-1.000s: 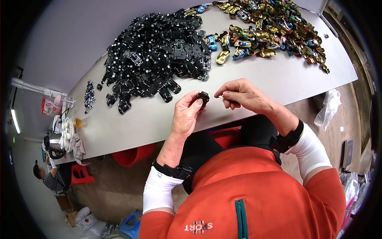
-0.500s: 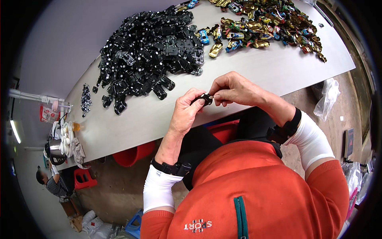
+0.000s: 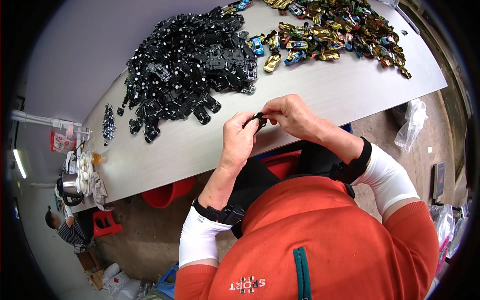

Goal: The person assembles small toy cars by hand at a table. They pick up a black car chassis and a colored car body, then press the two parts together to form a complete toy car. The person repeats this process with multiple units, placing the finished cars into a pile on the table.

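Note:
A small black toy car chassis [image 3: 257, 121] is held over the near edge of the table, pinched between the thumb and fingers of my left hand [image 3: 237, 141]. My right hand [image 3: 292, 116] is closed in a pinch against the chassis's right end; whatever its fingertips grip is too small and covered to make out. Beyond my hands lies a big heap of black toy car chassis [image 3: 182, 65], some with pale wheels. A small pile of wheels [image 3: 108, 125], dark and white, sits to the left of that heap.
Gold and coloured toy car bodies [image 3: 320, 37] are heaped at the back right of the table [image 3: 175, 150]. Below the table are a red tub [image 3: 162, 196] and a red stool [image 3: 106, 223]. A kettle [image 3: 71, 186] stands at the left end. Another person [image 3: 70, 230] is far left.
My right fingers have drawn in against the chassis, and the small light bit seen at their tips is now hidden. The chassis has tilted to a steeper angle in my left hand.

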A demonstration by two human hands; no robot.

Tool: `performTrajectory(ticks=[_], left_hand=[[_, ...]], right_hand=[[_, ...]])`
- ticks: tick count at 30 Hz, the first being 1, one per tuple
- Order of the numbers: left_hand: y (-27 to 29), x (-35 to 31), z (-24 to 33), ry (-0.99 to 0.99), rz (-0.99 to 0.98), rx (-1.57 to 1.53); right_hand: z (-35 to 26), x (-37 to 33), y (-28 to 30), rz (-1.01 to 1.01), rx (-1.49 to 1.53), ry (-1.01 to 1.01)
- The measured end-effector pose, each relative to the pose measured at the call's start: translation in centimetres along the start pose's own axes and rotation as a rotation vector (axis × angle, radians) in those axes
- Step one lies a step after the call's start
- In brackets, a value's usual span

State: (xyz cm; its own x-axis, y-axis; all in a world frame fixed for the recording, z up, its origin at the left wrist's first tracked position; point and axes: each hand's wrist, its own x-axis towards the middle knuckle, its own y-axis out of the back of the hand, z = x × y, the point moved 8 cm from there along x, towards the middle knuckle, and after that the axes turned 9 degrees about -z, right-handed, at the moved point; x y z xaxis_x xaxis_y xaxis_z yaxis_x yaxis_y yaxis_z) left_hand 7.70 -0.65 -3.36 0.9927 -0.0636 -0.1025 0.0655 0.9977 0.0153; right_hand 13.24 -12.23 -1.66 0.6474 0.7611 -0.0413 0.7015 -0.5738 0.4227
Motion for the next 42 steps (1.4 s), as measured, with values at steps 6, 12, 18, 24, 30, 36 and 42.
performTrajectory(ticks=[6, 12, 18, 24, 30, 36, 42], left_hand=[[0.0, 0.1, -1.2, 0.127, -0.046, -0.223], [-0.5, -0.3, -1.0, 0.058, 0.032, 0.000], [-3.3, -5.1, 1.7, 0.024, -0.325, 0.273], [-2.7, -3.8, -18.8, 0.577, -0.267, 0.374], [-4.7, -4.4, -11.1, -0.056, -0.358, 0.952], [2.4, -3.1, 5.4, -0.334, -0.004, 0.811], [6.1, 6.0, 6.3, -0.379, 0.286, 1.347]], right_hand=[[2.2, -0.2, -0.4, -0.090, 0.415, -0.113], [0.6, -0.5, -0.1, 0.044, -0.091, -0.001], [1.5, -1.9, 3.5, -0.047, 0.377, -0.072], [1.4, 2.7, 7.5, 0.311, -0.686, 0.063], [4.3, 7.1, 8.0, 0.326, -0.891, -0.028], [1.3, 6.7, 8.5, 0.340, -0.440, 0.251], [4.0, 5.4, 7.4, -0.071, 0.239, -0.284]])
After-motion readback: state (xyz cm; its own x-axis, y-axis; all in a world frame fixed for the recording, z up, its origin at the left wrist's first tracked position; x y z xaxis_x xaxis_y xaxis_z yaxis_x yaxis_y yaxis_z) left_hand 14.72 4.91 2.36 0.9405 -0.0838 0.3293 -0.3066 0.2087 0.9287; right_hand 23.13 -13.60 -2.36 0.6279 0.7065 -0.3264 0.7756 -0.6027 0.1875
